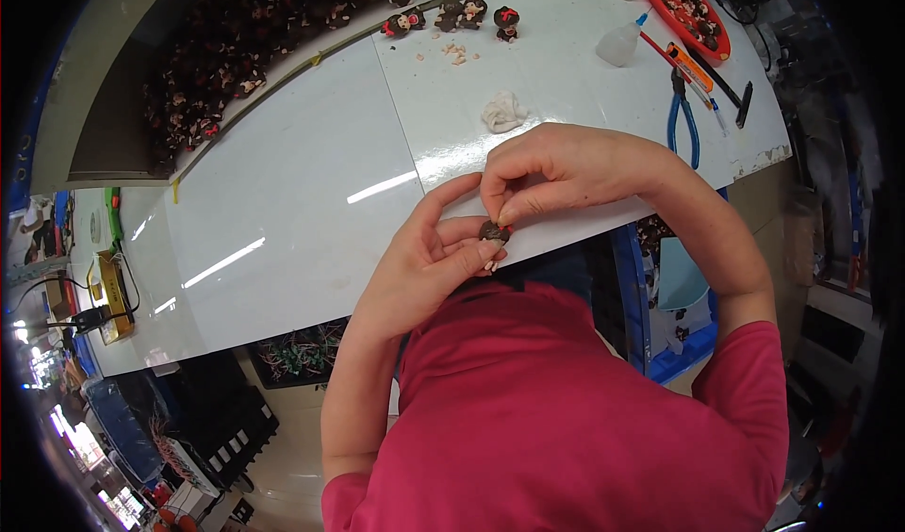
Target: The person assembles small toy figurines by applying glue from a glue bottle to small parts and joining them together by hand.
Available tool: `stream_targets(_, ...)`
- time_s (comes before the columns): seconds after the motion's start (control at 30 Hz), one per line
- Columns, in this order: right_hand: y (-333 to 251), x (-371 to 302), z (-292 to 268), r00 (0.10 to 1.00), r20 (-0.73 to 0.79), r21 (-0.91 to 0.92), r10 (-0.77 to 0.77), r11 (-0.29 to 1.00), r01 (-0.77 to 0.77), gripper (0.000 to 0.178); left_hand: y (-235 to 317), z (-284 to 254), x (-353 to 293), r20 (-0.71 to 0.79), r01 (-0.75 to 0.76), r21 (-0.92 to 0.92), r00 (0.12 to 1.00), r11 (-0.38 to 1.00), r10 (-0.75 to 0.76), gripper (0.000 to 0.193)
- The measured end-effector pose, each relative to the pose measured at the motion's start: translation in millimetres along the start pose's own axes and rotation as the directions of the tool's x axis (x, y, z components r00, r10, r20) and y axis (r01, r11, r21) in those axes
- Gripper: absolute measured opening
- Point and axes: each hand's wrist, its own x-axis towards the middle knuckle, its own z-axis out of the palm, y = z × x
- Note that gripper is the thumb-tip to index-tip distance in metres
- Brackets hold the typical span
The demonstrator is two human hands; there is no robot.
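Near the table's front edge, my left hand (429,259) is closed on a small dark brown figurine (492,234) with red and pale pink parts. Its thumb presses from below and its fingers curl behind. From the right, my right hand (542,176) meets the figurine's top with thumb and forefinger pinched together. Whatever sits in that pinch is too small to make out. Beyond the hands lies a crumpled white cloth (504,113). Similar figurines (459,14) and small pale pink pieces (456,53) lie at the far side of the table.
A large bin (123,108) full of figurines borders the white table (283,202) at the far left. At right are blue-handled pliers (681,122), a squeeze bottle (619,44), an orange cutter (691,64) and a red tray (693,14) of parts. A power strip (111,296) sits far left.
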Motion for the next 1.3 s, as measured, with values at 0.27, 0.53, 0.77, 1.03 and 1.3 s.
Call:
stream_targets(0.27, 0.3, 0.4, 2.6, 1.0, -0.006, 0.022, 0.024, 0.999, -0.024, 0.012, -1.3, -0.5, -0.8, -0.003, -0.007, 0.011, 1.0, 1.0, 0.007, 0.06)
stream_targets(0.53, -0.6, 2.5, 0.4, 0.991, 0.04, 0.079, 0.125, 0.989, -0.127, 0.016, -1.8, 0.4, -0.7, -0.001, -0.013, 0.012, 1.0, 1.0, 0.013, 0.06)
stream_targets(0.77, 2.1, 3.9, -1.4, 0.985, 0.079, 0.09, 0.152, 0.983, -0.159, 0.015, -3.3, 1.5, -0.7, -0.003, -0.02, 0.015, 1.0, 1.0, 0.02, 0.06)
stream_targets(1.03, -0.7, 5.0, -1.9, 0.984, 0.083, 0.11, 0.16, 0.98, -0.168, 0.015, -4.2, -0.4, 0.0, 0.003, -0.017, 0.007, 1.0, 1.0, 0.017, 0.06)
stream_targets(1.3, -0.6, 6.4, -2.9, 0.982, 0.09, 0.076, 0.165, 0.982, -0.172, 0.015, -3.6, 0.1, 0.0, 0.006, -0.01, -0.01, 1.0, 1.0, 0.01, 0.059)
